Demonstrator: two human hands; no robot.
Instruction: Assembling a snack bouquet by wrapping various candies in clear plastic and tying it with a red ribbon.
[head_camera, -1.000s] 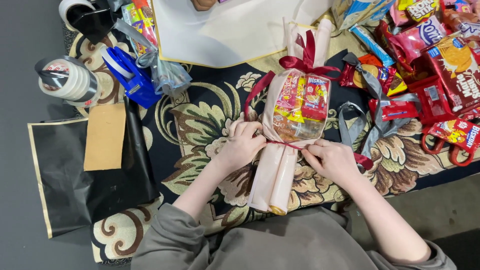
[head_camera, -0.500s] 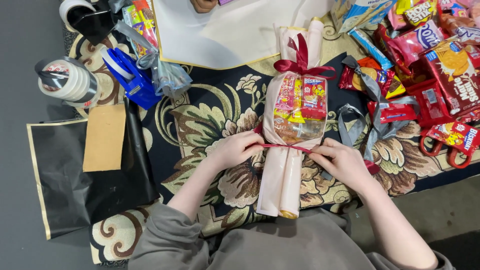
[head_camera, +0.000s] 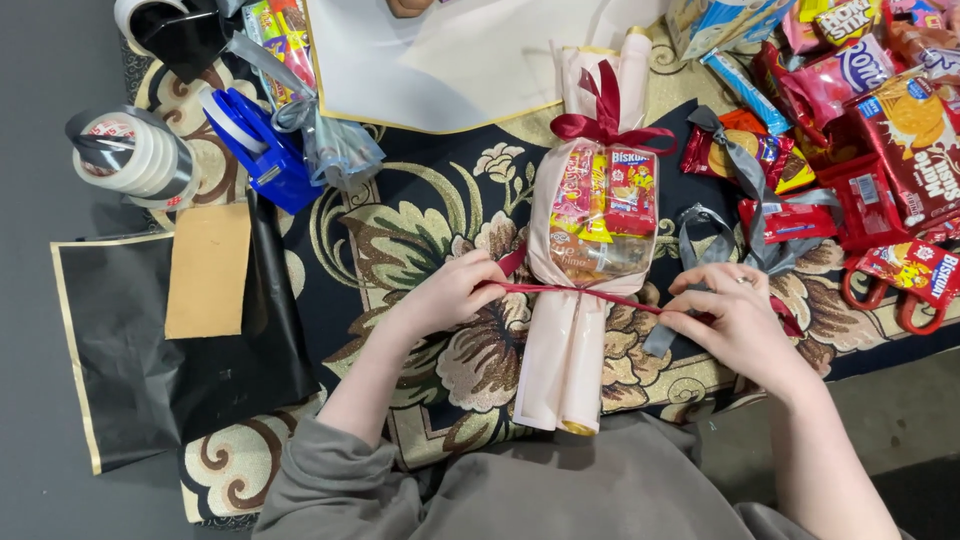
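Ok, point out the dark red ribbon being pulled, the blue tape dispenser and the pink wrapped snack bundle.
dark red ribbon (head_camera: 600, 294), head view, taut stretch across the bundle.
blue tape dispenser (head_camera: 262, 148), head view, its body.
pink wrapped snack bundle (head_camera: 568, 360), head view, lower paper wrap.

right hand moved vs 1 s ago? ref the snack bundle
Yes. The right hand has pulled outward to the person's right, away from the pink-wrapped snack bundle, drawing the dark red ribbon taut. Earlier it sat against the bundle's side.

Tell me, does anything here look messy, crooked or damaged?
Nothing looks damaged. The wrapped snack bundle lies straight, and the left hand and right hand pull a red ribbon taut across it. Only the snack packets lie in a loose heap.
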